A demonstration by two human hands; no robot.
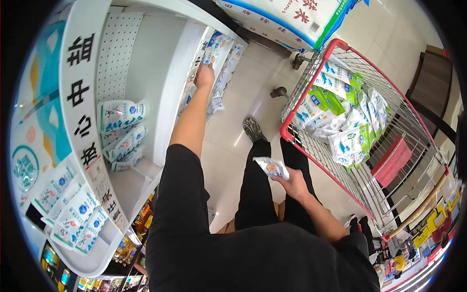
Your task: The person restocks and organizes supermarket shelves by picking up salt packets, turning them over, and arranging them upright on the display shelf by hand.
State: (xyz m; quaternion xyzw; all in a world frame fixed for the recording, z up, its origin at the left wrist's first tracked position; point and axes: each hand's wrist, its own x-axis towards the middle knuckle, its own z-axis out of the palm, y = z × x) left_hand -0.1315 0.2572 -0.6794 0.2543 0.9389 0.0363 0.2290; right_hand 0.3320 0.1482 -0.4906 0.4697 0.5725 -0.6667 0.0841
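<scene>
My right hand is closed around one end of a small white salt packet, held in front of my legs. My left hand reaches out to the low end of the white display rack. Its fingers are bent against a white and blue salt packet lying there, and the fingertips are partly hidden. More salt packets lie in rows beside that hand. To the right, a shopping cart with a red rim holds several white and green bags.
The display rack bears large black characters and has pouches on an inner shelf and others at its near end. A pallet-like stack of rice bags stands ahead. Tiled floor lies between rack and cart.
</scene>
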